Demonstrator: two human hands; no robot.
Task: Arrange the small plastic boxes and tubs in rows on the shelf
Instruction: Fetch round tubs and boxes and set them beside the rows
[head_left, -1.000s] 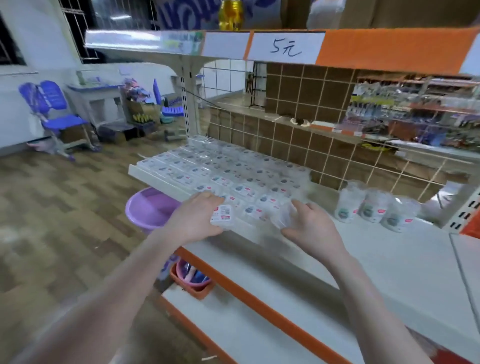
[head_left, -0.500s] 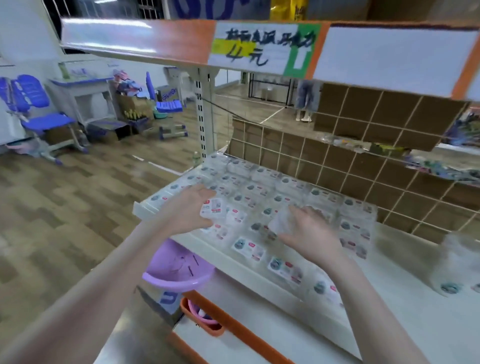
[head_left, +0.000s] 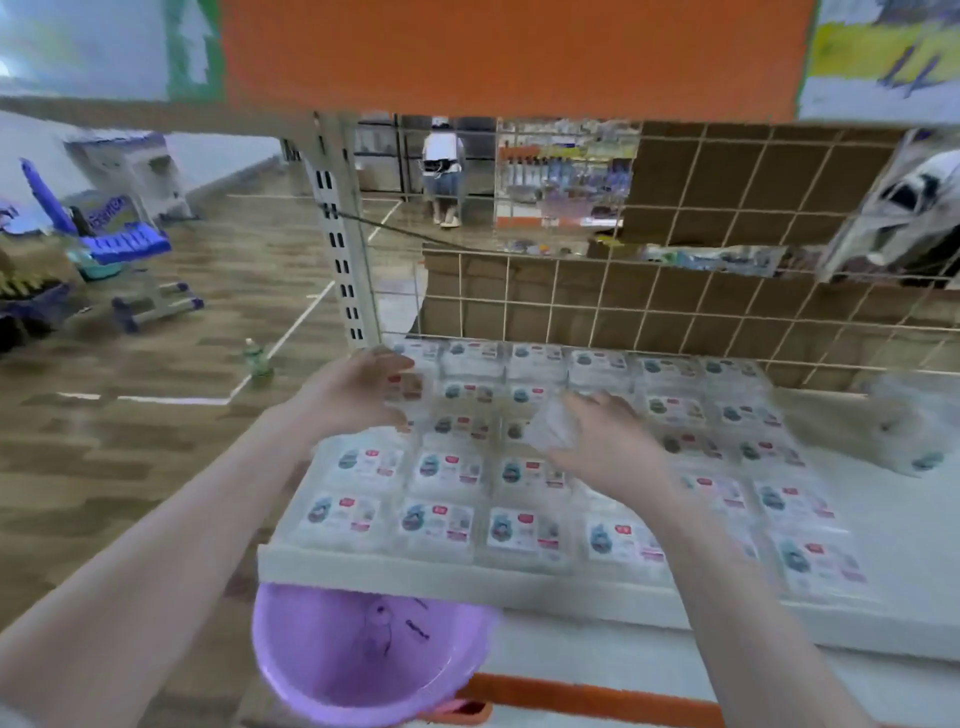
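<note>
Head view: one wide-angle frame, looking down at a shop shelf; much of it is blurred.
Shelf (head_left: 545, 584): white board with a pale front lip, running from 7 o'clock to 3 o'clock of the frame.
Small plastic boxes (head_left: 441, 519): clear, flat, lying in rows from the front lip back to the wire grid (head_left: 675, 301); they fill the left and middle part of the shelf.
Labels: each box lid bears a white sticker with a blue-grey figure and a small red patch; the print is too blurred to read.
Left hand (head_left: 353, 395): at 11 o'clock of the box rows, over the back left corner; thumb and fingers (head_left: 395, 364) are curled toward a box there, but whether they grip it I cannot tell.
Right hand (head_left: 608, 447): over the middle rows, its fingers curled round a clear box (head_left: 550, 431) held just above the others.
Tubs (head_left: 909, 431): clear, blurred shapes at 3 o'clock on the shelf, well apart from both hands.
Purple basin (head_left: 358, 660): at 6 o'clock, below the shelf lip, with dark scribbles inside that cannot be read.
Price strip (head_left: 509, 57): orange band at 12 o'clock; a yellow and white card at 1 o'clock carries dark strokes, illegible.
Floor (head_left: 156, 441): wood-patterned, with a bottle (head_left: 257, 358) standing at 9 o'clock.
</note>
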